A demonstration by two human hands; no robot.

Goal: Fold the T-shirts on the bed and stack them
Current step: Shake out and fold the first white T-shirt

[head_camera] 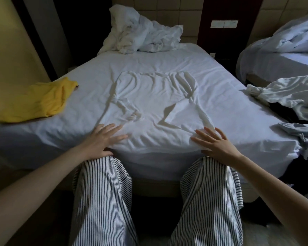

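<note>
A white T-shirt (155, 96) lies spread out flat in the middle of the bed (212, 71), white on a white sheet, so its outline shows mostly as ridges and creases. Its far edge runs straight across the mattress, and its near end reaches the foot of the bed, right in front of the person. Two flaps of the shirt are turned inward over its body, one on each side.

The left hand (103, 139) rests palm down on the near left corner of the shirt, fingers straight and fanned wide, holding nothing. The right hand (217, 144) lies the same way on the near right corner, fingers spread and flat on the cloth. Both bare forearms reach in from the lower corners of the view.

The person stands close against the foot of the bed in striped trousers (103, 201).

A yellow garment (37, 100) lies loosely crumpled at the left edge of the mattress, well apart from the white shirt. At the head of the bed sits a heap of rumpled white bedding (142, 31). Off the right side there is a pile of pale clothes (292, 95), with a bluish cloth (304, 137) nearer the foot. Beyond them stands a second bed (277, 55) with its covers tumbled.
</note>
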